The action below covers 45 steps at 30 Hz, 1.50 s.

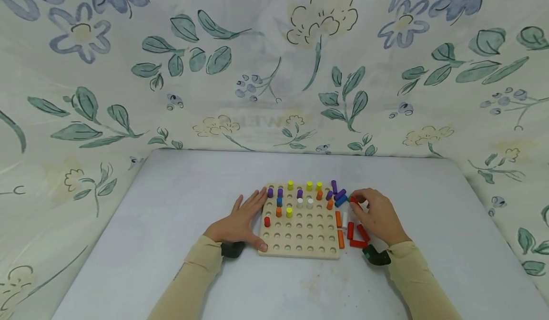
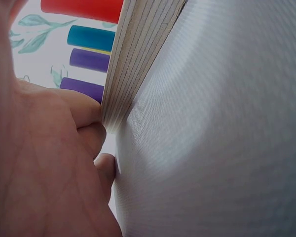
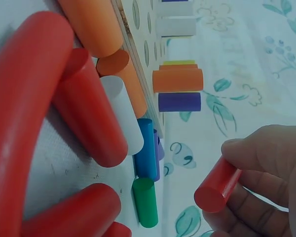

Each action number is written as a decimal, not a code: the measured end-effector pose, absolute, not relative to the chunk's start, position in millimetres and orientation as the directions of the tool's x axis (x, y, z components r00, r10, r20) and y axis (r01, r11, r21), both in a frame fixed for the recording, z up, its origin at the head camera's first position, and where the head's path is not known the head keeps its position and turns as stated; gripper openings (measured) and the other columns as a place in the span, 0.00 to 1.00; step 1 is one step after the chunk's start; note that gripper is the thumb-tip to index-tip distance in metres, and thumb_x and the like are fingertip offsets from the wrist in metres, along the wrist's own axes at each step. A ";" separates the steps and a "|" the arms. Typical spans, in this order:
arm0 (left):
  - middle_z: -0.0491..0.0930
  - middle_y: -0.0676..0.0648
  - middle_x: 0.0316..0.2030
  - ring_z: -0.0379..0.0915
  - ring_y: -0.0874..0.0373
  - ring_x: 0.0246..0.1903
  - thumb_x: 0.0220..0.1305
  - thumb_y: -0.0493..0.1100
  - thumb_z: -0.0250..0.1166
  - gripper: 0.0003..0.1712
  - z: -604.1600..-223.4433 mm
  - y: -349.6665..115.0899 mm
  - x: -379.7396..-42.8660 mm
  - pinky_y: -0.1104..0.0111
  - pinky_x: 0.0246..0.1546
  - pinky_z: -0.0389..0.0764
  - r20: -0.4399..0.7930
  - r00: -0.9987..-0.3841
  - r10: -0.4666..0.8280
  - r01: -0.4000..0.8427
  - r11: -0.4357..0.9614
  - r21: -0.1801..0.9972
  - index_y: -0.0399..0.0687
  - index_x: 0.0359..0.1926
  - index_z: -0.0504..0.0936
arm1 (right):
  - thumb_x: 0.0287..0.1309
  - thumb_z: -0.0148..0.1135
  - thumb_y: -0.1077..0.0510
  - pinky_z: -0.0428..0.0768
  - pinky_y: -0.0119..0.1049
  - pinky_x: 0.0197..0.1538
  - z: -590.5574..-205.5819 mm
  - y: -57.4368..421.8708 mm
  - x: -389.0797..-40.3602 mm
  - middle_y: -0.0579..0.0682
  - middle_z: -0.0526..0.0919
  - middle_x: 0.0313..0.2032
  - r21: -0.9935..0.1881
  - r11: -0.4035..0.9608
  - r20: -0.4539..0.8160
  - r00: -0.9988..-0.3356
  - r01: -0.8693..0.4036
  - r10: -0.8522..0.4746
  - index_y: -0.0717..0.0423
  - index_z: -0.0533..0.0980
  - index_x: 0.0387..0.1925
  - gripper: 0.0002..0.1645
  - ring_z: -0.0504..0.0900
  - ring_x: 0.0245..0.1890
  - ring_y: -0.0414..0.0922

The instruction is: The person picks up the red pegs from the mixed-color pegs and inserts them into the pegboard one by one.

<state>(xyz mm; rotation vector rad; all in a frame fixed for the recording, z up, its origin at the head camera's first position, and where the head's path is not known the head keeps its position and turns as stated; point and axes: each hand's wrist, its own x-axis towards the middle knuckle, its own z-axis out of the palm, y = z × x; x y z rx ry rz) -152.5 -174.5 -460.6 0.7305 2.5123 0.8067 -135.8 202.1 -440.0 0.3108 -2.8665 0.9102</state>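
Note:
A wooden pegboard (image 1: 304, 254) with rows of round holes lies on the table. Coloured pegs stand in its upper rows, and a red peg (image 1: 267, 221) stands in the left column. My left hand (image 1: 236, 224) rests along the board's left edge, fingers stretched toward the far corner and thumb at the near one. Right of the board, my right hand (image 1: 379, 217) pinches a red peg (image 3: 216, 186) between thumb and fingers, raised above the table in the right wrist view. A green peg (image 3: 145, 203) lies below that hand, beside a blue peg (image 3: 145, 150).
Loose pegs lie along the board's right side: several red pegs (image 1: 350, 231), orange pegs (image 1: 340, 239), a white peg (image 1: 345, 220) and purple pegs (image 1: 334, 187). The white table (image 1: 180, 181) meets a flower-patterned cloth (image 1: 266, 129) at its back and sides.

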 end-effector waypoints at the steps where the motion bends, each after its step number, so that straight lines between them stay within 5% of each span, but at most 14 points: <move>1: 0.34 0.44 0.80 0.25 0.47 0.79 0.40 0.65 0.81 0.80 -460.3 -174.5 -152.4 0.43 0.73 0.24 -0.209 -0.783 0.586 0.355 0.697 0.624 0.40 0.80 0.38 | 0.63 0.67 0.61 0.84 0.51 0.48 -439.5 201.3 -135.5 0.55 0.83 0.42 -0.555 0.799 0.176 -0.972 -0.230 -0.158 0.62 0.81 0.49 0.14 0.80 0.43 0.52; 45: 0.34 0.45 0.80 0.25 0.47 0.79 0.39 0.65 0.82 0.81 -461.3 -175.9 -152.2 0.43 0.73 0.24 -0.199 -0.784 0.587 0.352 0.686 0.637 0.40 0.80 0.39 | 0.61 0.70 0.60 0.84 0.48 0.46 -431.3 176.2 -122.0 0.54 0.84 0.43 -0.517 0.800 0.242 -0.948 -0.305 -0.205 0.61 0.81 0.48 0.15 0.80 0.43 0.50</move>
